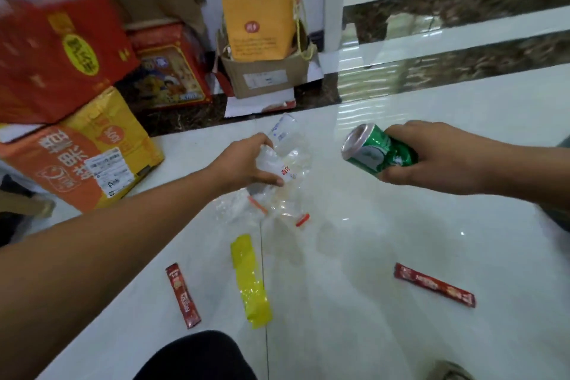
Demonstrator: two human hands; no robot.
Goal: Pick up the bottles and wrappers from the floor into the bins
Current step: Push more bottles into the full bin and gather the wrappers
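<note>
Nearest the lens, a dark-clad knee [197,358] fills the bottom edge, below and between both arms. Three wrappers lie flat on the white tiled floor [385,241], all nearer the camera than either hand: one red sachet [183,295] below the left forearm, one yellow wrapper [250,281] just right of it and well below the left hand, and a second red sachet [434,284] below the right hand, well apart from the other two.

The left hand [243,162] is closed around one clear plastic bottle [285,149], fingers wrapped over its crumpled middle, its base pointing away from the camera. Just beneath that hand lies a second clear bottle [283,210] on the floor, with a red cap [303,219] at its end; beside it is a clear crumpled piece with an orange streak, too blurred to tell whether it is another bottle or film.

The right hand [438,157] grips one green can [377,149], held off the floor and tilted, its silver top turned toward the left hand.

Beyond the left hand stands one open cardboard box [265,77] holding a yellow paper bag [260,21]. Left of the left arm, three printed cartons are piled: a red carton [58,55] on an orange-and-yellow carton [80,160], another red one [172,68] behind.
</note>
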